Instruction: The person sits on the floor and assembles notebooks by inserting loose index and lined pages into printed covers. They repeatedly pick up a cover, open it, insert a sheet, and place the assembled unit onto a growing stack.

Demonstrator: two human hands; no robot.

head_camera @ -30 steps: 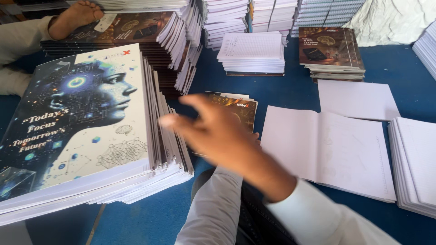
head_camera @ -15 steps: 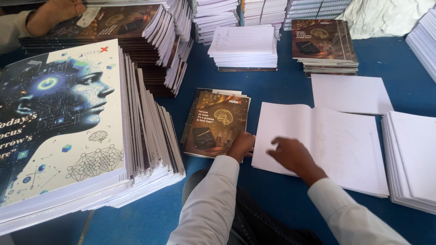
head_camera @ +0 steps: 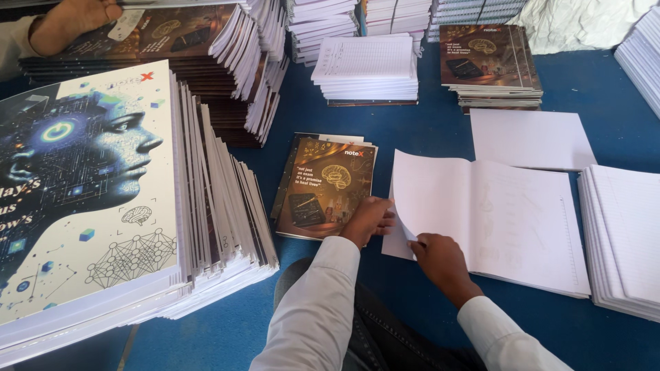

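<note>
Two hands at work: we have both at the lower middle of the frame, over a blue table (head_camera: 426, 124).
Left hand (head_camera: 368, 218): it rests on the lower right corner of a brown-covered notebook (head_camera: 323, 184), fingers curled loosely down onto the cover, thumb toward the white sheets; we would call it pressing rather than gripping.
Right hand (head_camera: 440, 257): fingers pinched on the lower left corner of the open white page block (head_camera: 488, 213), lifting that corner slightly (the edge curls up just above the knuckles).
Brown-covered notebook: lies flat at the centre of the frame, just left of the page block, touching or nearly touching it; we cannot tell which.
Open white page block: spread flat right of centre, its fold running top to bottom.
Left side of frame: a tall fanned stack of covers with a blue profile head (head_camera: 103, 199).
Right edge: a stack of ruled pages (head_camera: 625, 233), just beside the page block.
Upper middle: a stack of white ruled sheets (head_camera: 368, 65) and a pile of brown notebooks (head_camera: 489, 62).
Upper left corner: another person's hand (head_camera: 72, 20) on a dark pile of covers (head_camera: 165, 48).
</note>
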